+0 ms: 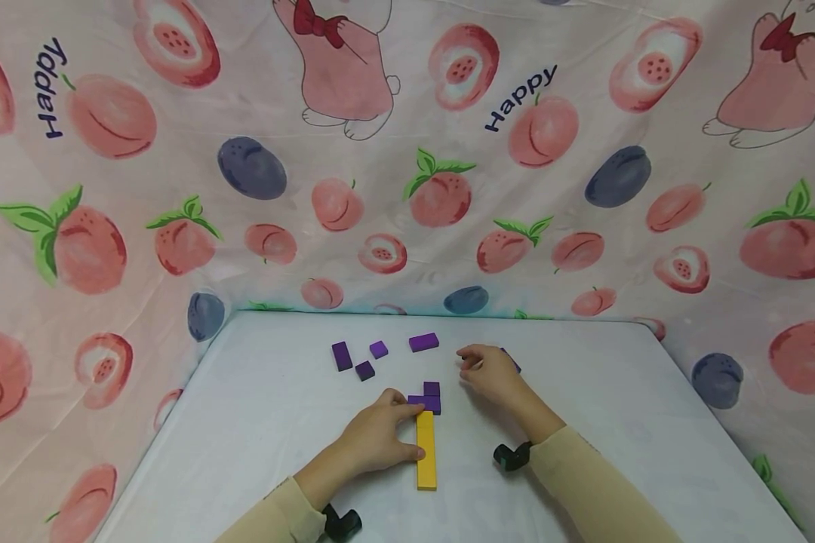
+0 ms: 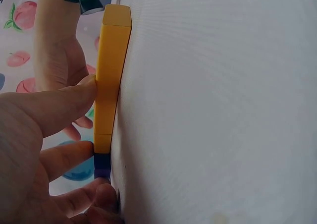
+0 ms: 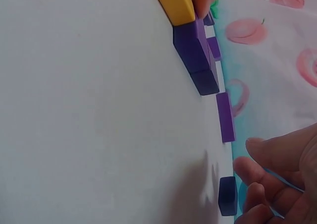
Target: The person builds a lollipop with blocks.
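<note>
My left hand (image 1: 379, 430) lies along the left side of a yellow bar (image 1: 426, 460) with a seam near its far end. Its thumb touches the bar's side, and the index fingertip meets the joint with the joined purple blocks (image 1: 433, 401). In the left wrist view, other fingers bend beside those purple blocks (image 2: 102, 160). My right hand (image 1: 494, 371) hovers farther right with bent fingers, its thumb and fingertips apart in the right wrist view. A dark block (image 3: 228, 196) sits close to those fingertips. Another dark purple block (image 1: 512, 362) shows partly behind the hand.
Beyond the joined blocks lie a purple oblong block (image 1: 424, 342), a darker oblong (image 1: 342, 356) and two small cubes, one lighter (image 1: 378, 349) and one darker (image 1: 364, 370). A fruit-patterned cloth (image 1: 380, 188) hangs behind the white table (image 1: 278, 430).
</note>
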The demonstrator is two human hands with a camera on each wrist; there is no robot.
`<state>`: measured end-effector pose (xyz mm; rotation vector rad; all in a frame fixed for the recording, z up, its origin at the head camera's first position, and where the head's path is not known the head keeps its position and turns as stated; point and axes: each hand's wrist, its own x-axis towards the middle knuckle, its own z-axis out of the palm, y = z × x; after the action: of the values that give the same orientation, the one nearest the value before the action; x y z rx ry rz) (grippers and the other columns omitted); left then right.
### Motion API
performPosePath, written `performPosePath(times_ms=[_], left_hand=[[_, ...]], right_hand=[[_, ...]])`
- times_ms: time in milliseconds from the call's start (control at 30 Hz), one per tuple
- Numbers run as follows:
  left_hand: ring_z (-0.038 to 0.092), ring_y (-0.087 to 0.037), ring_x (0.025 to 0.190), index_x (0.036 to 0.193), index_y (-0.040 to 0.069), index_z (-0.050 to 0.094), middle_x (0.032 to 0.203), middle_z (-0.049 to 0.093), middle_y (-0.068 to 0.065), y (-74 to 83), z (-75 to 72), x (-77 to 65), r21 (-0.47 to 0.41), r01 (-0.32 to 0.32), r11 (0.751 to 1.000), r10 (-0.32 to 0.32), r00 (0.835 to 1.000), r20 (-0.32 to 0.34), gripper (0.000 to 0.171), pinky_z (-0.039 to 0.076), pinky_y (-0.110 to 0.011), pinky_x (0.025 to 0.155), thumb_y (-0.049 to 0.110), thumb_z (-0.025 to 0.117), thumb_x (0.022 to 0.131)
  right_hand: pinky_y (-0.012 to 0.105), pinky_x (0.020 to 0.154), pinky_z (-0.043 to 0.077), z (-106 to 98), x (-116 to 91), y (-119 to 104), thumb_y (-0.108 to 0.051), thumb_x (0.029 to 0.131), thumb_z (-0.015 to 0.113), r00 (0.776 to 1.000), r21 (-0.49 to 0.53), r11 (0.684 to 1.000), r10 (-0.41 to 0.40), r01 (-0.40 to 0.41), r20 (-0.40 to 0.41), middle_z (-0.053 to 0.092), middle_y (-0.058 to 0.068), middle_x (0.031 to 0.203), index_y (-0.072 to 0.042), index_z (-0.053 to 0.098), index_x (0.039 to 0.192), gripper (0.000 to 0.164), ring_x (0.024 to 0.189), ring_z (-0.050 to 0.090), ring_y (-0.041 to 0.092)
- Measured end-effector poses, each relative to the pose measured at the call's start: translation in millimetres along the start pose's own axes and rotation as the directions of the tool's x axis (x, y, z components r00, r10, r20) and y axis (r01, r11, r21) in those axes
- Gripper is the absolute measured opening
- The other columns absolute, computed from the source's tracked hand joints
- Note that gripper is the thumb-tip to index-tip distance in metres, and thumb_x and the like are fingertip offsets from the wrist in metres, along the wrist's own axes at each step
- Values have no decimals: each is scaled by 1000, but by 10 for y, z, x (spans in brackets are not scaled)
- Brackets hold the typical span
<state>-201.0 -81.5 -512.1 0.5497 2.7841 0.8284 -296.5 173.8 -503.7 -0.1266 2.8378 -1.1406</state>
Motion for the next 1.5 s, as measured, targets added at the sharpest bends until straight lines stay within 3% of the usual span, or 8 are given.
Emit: performPosePath(times_ms=[200,533,900,1167,1500], left_hand=[[64,-20,111,147,28,67,139,59,-3,3,-4,-3,-2,4,1000,-4,1000,2,74,57,-45,99,50,92,80],[63,-19,110,147,29,68,138,59,-2,-18,21,6,6,1,1000,-1,1000,-3,75,57,-44,99,51,92,80],[63,-20,112,147,29,67,139,59,-2,-3,7,-1,-3,6,1000,-6,1000,0,74,57,-45,99,50,92,80],[63,-19,110,147,28,68,137,59,-2,11,-1,-8,-13,9,1000,-9,1000,4,74,57,-44,98,49,91,81],[63,-19,109,147,29,67,137,59,-1,-4,5,-4,-8,6,1000,-6,1000,1,75,57,-43,97,49,92,80]], right_hand=[[37,85,60,-57,42,58,-8,95,77,999,-19,999,-36,36,4,76,5,105,-8,72,134,39,96,66,23],[30,76,54,-132,114,152,-7,93,77,998,-47,997,-55,54,-12,77,6,106,-6,71,135,42,93,68,21],[49,95,54,-183,178,234,-7,92,78,997,-89,993,-76,74,-23,76,6,102,-5,70,136,45,96,65,25],[51,96,54,-200,223,278,-5,89,78,995,-99,991,-95,91,-38,75,9,99,-1,70,133,45,94,65,25],[50,98,53,-218,318,300,-8,90,79,998,-134,989,-66,67,11,72,7,97,-1,69,135,47,94,63,25]])
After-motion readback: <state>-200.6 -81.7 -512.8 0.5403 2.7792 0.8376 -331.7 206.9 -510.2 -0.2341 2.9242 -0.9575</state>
